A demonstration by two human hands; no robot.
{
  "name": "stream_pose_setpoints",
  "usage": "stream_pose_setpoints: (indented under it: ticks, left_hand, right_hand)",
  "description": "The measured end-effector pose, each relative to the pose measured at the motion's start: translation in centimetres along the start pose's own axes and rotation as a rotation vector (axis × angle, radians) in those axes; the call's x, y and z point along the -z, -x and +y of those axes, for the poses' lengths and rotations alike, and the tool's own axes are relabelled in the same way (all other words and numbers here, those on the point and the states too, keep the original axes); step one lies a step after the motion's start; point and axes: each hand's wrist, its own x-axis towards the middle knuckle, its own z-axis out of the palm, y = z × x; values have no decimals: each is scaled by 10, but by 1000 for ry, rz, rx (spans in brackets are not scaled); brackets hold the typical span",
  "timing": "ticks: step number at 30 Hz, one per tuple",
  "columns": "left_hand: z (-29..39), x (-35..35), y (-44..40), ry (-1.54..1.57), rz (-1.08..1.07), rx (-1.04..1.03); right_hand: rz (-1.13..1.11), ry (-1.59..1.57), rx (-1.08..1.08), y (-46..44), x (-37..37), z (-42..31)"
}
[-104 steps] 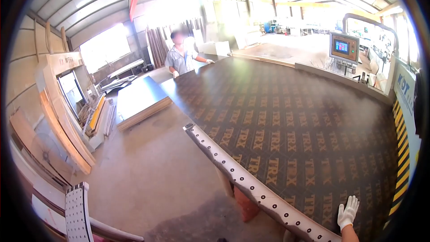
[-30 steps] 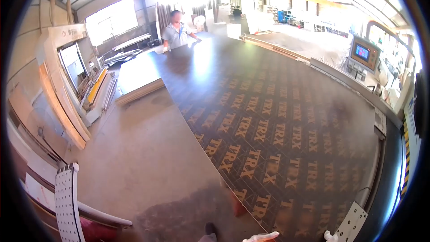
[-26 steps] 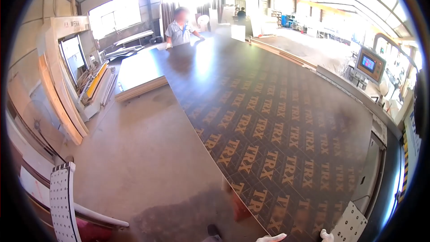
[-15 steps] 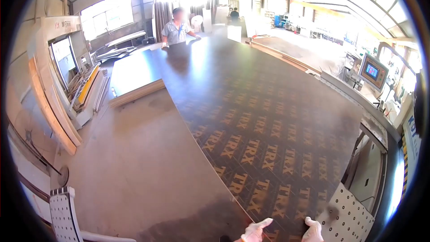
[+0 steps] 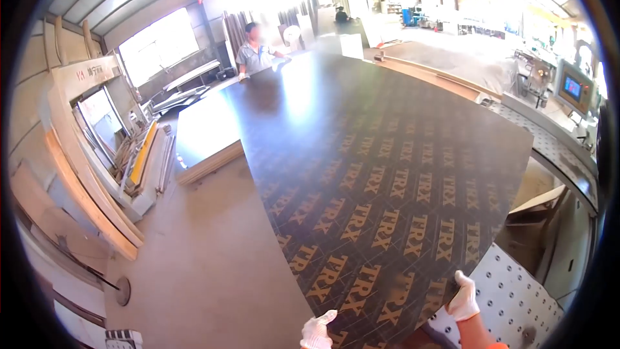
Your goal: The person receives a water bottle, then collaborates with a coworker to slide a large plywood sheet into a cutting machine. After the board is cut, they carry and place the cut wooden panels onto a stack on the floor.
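A large dark brown film-faced plywood panel point(image 5: 381, 174), printed with rows of gold TRX letters, stretches from near me to the far end. My left hand point(image 5: 317, 331), in a whitish glove, grips its near left edge, thumb on top. On the near right edge, my right hand point(image 5: 464, 296), gloved too, holds the panel with the thumb over the top. The fingers under the panel are hidden. A co-worker point(image 5: 256, 55) stands at the far end, hands at the panel's far edge.
Left of the panel lies a stack of sheets point(image 5: 210, 132) with a shiny top. A perforated metal plate point(image 5: 507, 291) sits beside my right hand. A control screen point(image 5: 573, 87) stands at right. Leaning boards point(image 5: 90, 194) line the left wall. Another person point(image 5: 341, 16) is farther back.
My hands have moved farther apart, the left to the left and the right up along the right edge. The view has shifted, and more of the right-side machine frame shows.
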Motion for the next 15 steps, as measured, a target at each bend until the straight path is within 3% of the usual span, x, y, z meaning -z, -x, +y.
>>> stream_pose_setpoints:
  ticks: [1, 2, 4, 6, 7, 8, 13, 15]
  left_hand:
    - [10, 15, -25, 23, -10, 115]
    - [20, 27, -46, -72, 46, 38]
    - [23, 63, -90, -136, 65, -348]
    - [73, 101, -146, -229, 75, 54]
    - [107, 124, -194, -56, 72, 138]
    - [124, 148, -217, 96, 54, 236]
    - [167, 241, -372, -9, 98, 142]
    - [184, 273, -444, 99, 76, 221]
  right_hand:
    - [12, 13, 37, -29, -17, -3]
    - [0, 11, 49, -74, -3, -5]
    - [20, 40, 56, -104, -64, -13]
    - [15, 36, 105, -151, -112, -13]
    - [-4, 35, 133, -200, -154, -9]
    - [0, 31, 122, -242, -149, -6]
    - [153, 117, 106, -362, -229, 44]
    - [199, 144, 138, -404, -270, 80]
